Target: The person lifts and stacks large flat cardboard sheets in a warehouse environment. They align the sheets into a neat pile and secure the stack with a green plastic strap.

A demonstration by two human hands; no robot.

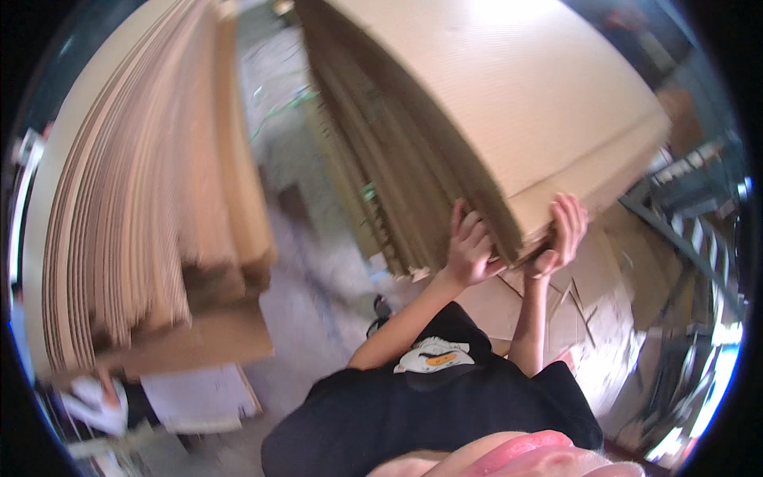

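A tall stack of brown cardboard sheets [548, 95] rises in front of me to the right, its layered edges facing left. At its near corner my left hand [472, 248] is closed, fingers curled up against the layered side and thumb toward the corner. My right hand [563, 238] grips the near edge of the top sheets, fingers over the upper face and thumb lower down. The two hands are a short way apart, on either side of the corner. How many sheets they hold is hidden, and motion blurs the edges.
Another tall stack of cardboard [151, 183] stands on the left, with a grey floor aisle [306, 238] between the stacks. Loose flat cardboard [604, 294] lies on the floor at the right, near a metal frame [683, 238]. At the lower left a white panel [199, 397] shows.
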